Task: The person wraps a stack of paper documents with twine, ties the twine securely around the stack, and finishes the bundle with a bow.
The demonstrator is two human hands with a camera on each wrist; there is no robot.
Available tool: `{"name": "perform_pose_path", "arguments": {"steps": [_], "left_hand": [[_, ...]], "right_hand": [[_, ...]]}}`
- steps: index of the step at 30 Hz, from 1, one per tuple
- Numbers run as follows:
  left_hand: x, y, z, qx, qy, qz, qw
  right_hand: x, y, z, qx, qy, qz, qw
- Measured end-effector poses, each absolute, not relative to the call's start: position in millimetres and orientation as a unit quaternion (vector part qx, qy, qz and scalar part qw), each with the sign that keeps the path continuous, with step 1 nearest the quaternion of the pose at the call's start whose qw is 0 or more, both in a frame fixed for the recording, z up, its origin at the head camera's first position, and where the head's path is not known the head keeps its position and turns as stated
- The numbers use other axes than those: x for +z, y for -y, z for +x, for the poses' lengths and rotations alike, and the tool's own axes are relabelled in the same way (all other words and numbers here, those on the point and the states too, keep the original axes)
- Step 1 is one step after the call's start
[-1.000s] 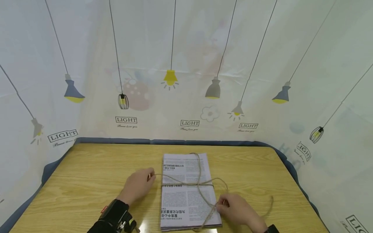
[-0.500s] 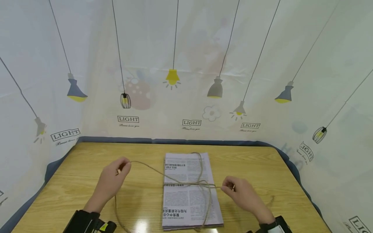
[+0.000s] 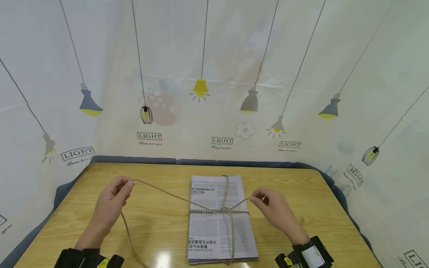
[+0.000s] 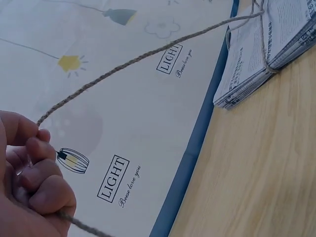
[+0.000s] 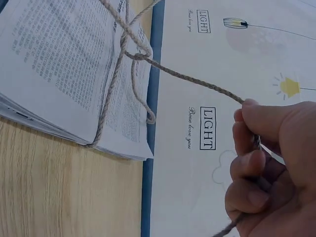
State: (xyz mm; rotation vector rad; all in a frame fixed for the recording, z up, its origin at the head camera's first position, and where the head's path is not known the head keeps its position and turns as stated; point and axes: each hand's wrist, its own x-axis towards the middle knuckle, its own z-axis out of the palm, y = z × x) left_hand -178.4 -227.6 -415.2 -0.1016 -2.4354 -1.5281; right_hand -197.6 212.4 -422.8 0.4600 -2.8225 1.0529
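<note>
A stack of folded newspapers [image 3: 204,234] lies on the wooden table, with brown twine [image 3: 232,234] running round it both lengthwise and across. The twine strands meet in a crossing or knot near the middle of the top sheet. Left of the stack, my left hand [image 3: 108,203] pinches one twine end between thumb and fingers; its tail hangs down toward the front. My right hand [image 3: 275,210], at the stack's right side, pinches the other end. Both strands rise from the crossing to the hands, as the right wrist view shows the twine [image 5: 197,81] stretched straight.
The wooden table [image 3: 161,223] extends around the stack, with a dark blue border [image 3: 197,162] along its back edge. Behind it hangs a pale cloth [image 3: 181,48] printed with lamps and lettering. Black straps with devices sit on both wrists.
My left hand has moved left and away from the stack, drawing out twine. My right hand has shifted from the stack's lower right edge up and outward. The crossing has drawn in tighter.
</note>
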Motion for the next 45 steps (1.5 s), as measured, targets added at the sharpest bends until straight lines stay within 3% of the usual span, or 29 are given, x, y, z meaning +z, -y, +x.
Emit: {"name": "perform_pose_path", "arguments": {"steps": [8,15,45], "left_hand": [[-423.4,241.7,-177.0,-0.48,0.865,0.069,0.125],[-438.0,259.0,-175.0,-0.434,0.875,0.188,0.099],[-477.0,291.0,-163.5,-0.373,0.879,0.283,0.091]], "right_hand": [[-435.6,-224.5,-202.5,0.317,0.938,0.116,0.081],[-446.5,-239.1,-205.6,0.302,0.946,0.086,0.077],[-477.6,-263.1,-209.5,0.276,0.961,0.025,0.02]]}}
